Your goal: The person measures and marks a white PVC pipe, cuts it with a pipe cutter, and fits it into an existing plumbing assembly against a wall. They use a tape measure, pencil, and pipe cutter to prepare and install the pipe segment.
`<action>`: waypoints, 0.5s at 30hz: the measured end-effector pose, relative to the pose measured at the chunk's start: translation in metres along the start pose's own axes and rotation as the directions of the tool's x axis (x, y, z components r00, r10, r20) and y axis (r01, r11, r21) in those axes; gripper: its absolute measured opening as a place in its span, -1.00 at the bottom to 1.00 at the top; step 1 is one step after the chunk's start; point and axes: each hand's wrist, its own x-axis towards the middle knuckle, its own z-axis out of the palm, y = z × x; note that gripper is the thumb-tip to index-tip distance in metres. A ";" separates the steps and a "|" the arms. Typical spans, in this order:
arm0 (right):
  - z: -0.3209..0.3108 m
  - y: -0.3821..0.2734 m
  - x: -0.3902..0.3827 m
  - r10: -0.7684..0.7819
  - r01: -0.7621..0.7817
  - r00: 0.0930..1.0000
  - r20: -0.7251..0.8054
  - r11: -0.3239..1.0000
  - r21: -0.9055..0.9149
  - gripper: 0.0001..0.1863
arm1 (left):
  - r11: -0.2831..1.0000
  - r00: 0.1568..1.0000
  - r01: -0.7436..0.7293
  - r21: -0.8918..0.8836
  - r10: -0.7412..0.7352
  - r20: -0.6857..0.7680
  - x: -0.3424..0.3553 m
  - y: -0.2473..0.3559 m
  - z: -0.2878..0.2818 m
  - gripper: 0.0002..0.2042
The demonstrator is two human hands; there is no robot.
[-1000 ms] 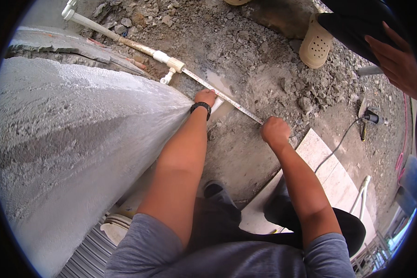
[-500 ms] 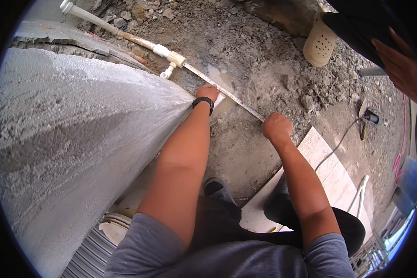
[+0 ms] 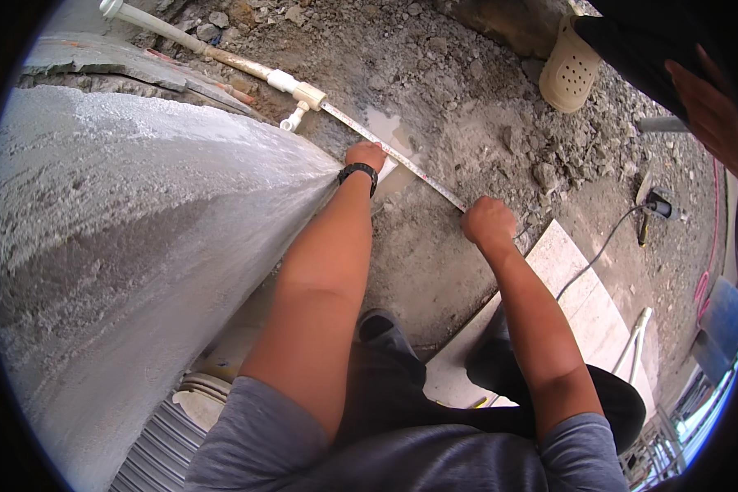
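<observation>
A tape measure blade [image 3: 422,175] runs straight and slanting from a beige pipe fitting [image 3: 308,95] down to my right hand. My right hand [image 3: 489,220] is closed in a fist round its near end; the case, if there, is hidden in the palm. My left hand [image 3: 366,154], with a black watch on the wrist, has its fingers closed at the blade's middle, beside the wall's end. A white piece [image 3: 388,169] shows just under that hand, mostly hidden. The white pipe [image 3: 160,29] continues from the fitting to the upper left, and a short white elbow [image 3: 292,121] branches off it.
A rough concrete wall [image 3: 164,189] fills the left. Rubble [image 3: 484,107] and a wet puddle lie beyond the tape. A pale tile board [image 3: 578,283], a corded power tool [image 3: 662,207] and white pipes [image 3: 638,336] are at right. Another person's beige clog [image 3: 569,70] and hand [image 3: 705,115] show upper right.
The view has shifted very slightly. Both hands and the tape stay in nearly the same place, and the tape still reaches the fitting.
</observation>
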 end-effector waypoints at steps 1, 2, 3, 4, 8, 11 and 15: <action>0.000 0.000 0.000 0.002 -0.002 1.000 -0.002 1.000 0.005 -0.64 | 1.000 1.000 0.008 0.002 -0.008 0.002 -0.003 0.003 0.000 -0.75; 0.000 0.000 0.000 0.002 -0.002 1.000 0.002 1.000 0.003 -0.62 | 1.000 1.000 0.015 0.004 -0.015 0.003 -0.007 0.006 -0.001 -0.74; -0.001 0.000 -0.001 0.001 -0.001 1.000 0.008 1.000 0.003 -0.61 | 1.000 1.000 0.022 0.013 -0.022 -0.008 -0.011 0.011 -0.002 -0.74; -0.001 0.000 -0.001 0.001 -0.001 1.000 0.015 1.000 0.004 -0.59 | 0.999 0.999 0.028 0.022 -0.027 -0.018 -0.016 0.015 -0.002 -0.75; -0.003 0.000 -0.003 0.004 -0.004 1.000 0.006 1.000 0.005 -0.52 | 0.999 0.999 0.041 0.006 -0.041 0.007 -0.029 0.027 -0.004 -0.77; -0.003 0.000 -0.003 0.002 -0.002 1.000 0.009 1.000 0.012 -0.54 | 0.999 1.000 0.025 0.041 -0.025 -0.010 -0.029 0.026 -0.004 -0.77; -0.002 0.001 -0.002 -0.006 0.006 1.000 -0.004 1.000 0.013 -0.59 | 1.000 1.000 -0.010 0.000 0.010 0.004 -0.020 0.019 -0.003 -0.76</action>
